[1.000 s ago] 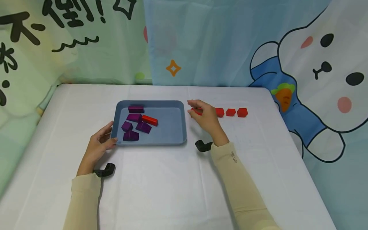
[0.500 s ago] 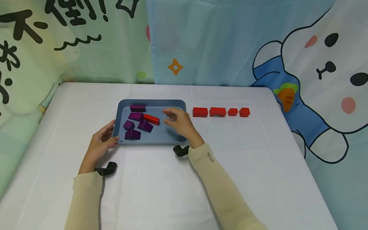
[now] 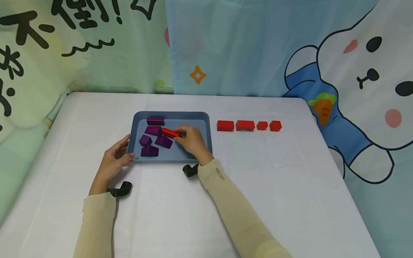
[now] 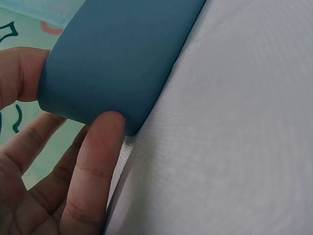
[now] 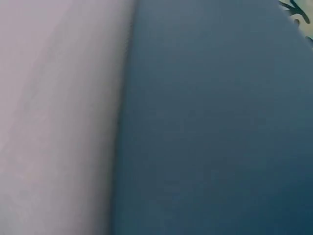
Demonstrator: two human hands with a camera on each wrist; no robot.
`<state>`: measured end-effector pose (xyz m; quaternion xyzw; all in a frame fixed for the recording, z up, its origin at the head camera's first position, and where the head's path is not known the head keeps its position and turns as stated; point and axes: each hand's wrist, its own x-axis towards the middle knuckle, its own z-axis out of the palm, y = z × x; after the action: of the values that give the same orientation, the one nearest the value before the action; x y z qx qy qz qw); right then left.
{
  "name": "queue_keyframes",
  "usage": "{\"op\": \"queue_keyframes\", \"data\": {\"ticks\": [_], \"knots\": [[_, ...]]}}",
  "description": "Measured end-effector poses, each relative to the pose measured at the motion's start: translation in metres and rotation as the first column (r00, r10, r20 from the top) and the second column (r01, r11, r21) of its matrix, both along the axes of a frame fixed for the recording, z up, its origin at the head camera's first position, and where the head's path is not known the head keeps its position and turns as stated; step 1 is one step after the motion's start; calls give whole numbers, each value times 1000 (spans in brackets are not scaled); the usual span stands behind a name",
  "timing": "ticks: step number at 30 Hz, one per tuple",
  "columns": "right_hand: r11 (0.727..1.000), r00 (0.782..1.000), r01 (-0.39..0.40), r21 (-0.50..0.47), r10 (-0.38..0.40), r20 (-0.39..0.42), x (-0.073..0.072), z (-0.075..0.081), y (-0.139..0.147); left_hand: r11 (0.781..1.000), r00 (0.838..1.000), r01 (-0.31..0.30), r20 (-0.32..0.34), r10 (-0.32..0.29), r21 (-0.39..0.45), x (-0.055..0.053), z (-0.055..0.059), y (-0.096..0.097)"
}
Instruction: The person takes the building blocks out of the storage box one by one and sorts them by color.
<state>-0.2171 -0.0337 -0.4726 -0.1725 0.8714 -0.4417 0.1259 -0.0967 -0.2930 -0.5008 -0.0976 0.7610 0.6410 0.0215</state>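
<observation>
A shallow blue tray (image 3: 193,154) lies on the table, with several purple blocks (image 3: 149,151) in its left half. My right hand (image 3: 192,142) is over the tray and pinches the right end of a long red block (image 3: 169,133), whose left end is beside the purple ones. At the tray's left end, my left hand (image 3: 111,163) holds the corner. The left wrist view has its thumb (image 4: 93,171) against the tray wall (image 4: 117,58) and a finger on the other side. Only the tray's outer side and the cloth appear in the right wrist view; the hand is out of that frame.
To the right of the tray, several red blocks (image 3: 245,125) stand in a row on the white tablecloth (image 3: 180,208). Behind the table hangs a printed curtain (image 3: 232,46). A black wrist device (image 3: 120,189) sits on the left wrist, another (image 3: 190,170) on the right.
From beside the row of red blocks, my right hand has moved left over the tray and taken hold of the long red block there. My left hand has stayed at the tray's corner.
</observation>
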Motion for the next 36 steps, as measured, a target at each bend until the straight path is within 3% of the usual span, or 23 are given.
{"op": "queue_keyframes", "data": {"ticks": [8, 17, 24, 36], "knots": [[1000, 999, 3, 15, -3, -50, 0, 2, 13, 1000, 1000, 4, 2, -4, -1, -1, 2, 2], [1000, 995, -17, -1, 17, -95, 2, 20, 49, 1000, 1000, 12, 9, -13, 15, 0, 3, 1], [1000, 993, -16, -26, 13, -114, -8, 34, 97, 1000, 1000, 8, 27, -8, 12, 1, 3, 2], [986, 983, 130, 101, -115, -142, -27, 46, 197, 1000, 999, 0, 32, 0, -7, 3, 3, 3]]}}
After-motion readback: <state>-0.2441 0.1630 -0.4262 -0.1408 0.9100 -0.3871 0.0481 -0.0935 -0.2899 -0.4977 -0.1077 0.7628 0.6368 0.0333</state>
